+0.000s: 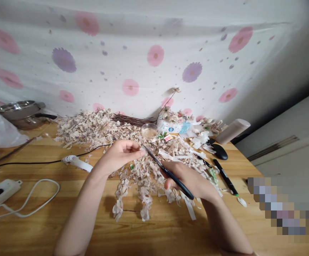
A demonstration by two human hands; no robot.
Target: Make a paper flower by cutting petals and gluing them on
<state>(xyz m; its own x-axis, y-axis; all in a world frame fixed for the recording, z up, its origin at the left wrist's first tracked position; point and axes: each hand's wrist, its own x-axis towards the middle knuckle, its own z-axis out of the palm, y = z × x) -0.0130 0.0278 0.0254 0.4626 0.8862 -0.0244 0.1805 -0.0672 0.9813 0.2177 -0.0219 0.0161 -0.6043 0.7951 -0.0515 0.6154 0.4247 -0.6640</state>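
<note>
Black-handled scissors point(176, 181) are in my right hand point(185, 177), with the fingers wrapped round the handles. Their blades point up and to the left, and the tips come close to the fingertips of my left hand point(124, 153). That hand is pinched closed; a small pale bit shows at its fingertips, too small to name. Under and around both hands spreads a large heap of cream-pink petal-like scraps point(90, 124). Two petal-covered strands point(121, 195) reach towards me on the table. White strips point(189, 208) lie among the scraps by my right wrist.
A clear round dish point(149, 132), brown thin stems point(133, 120) and a tissue pack point(173, 127) stand behind. At left are a corded white tool point(78, 163), power strip point(2, 195) and metal pot point(23, 113). A mouse point(220, 152) and black-handled tool point(225, 176) lie right.
</note>
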